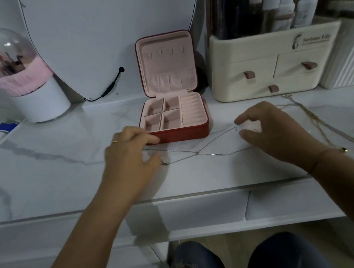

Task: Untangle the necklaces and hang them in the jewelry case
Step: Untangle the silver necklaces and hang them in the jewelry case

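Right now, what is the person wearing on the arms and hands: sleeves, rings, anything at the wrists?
No sleeves show: both forearms are bare to the frame edge. The left hand wears a thin gold ring on one finger. The right hand shows no ring; a thin dark band circles its wrist. No gloves and no watch are visible.
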`<state>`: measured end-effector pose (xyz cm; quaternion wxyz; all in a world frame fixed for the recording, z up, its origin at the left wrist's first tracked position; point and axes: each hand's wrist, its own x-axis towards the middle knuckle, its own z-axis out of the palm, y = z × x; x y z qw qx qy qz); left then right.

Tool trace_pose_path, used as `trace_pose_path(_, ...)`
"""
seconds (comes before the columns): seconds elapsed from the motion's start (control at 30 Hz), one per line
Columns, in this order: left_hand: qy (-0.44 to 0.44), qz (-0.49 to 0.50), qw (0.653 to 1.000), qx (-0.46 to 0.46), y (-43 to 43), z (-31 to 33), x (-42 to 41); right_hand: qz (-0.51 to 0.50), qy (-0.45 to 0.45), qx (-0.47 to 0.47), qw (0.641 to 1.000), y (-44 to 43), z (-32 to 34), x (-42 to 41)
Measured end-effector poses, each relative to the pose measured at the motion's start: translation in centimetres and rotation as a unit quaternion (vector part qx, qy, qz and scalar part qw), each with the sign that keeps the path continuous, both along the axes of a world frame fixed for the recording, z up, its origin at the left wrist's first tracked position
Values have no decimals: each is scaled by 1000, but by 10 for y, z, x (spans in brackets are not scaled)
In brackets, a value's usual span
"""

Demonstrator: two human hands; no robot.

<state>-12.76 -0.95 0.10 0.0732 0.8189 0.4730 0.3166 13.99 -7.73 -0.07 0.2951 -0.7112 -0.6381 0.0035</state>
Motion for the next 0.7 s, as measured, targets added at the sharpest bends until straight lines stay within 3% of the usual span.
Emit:
trace_pose_path(0.1, -19, -79, 996, -28, -9, -1, 29, 39, 35, 71, 996, 4, -4, -27)
trace_pose_path(0.3, 20, -90, 993, -67, -10, 1, 58, 89, 169, 29, 981, 7, -9, -44)
trace_pose_path(0.57, 160, -26, 986, 24, -19, -1, 73, 95, 170, 36, 980, 10, -17, -40)
trace_pose_path(0.7, 137, 1, 990, 27, -22, -9, 74, 111, 175, 48, 977, 10, -20, -40)
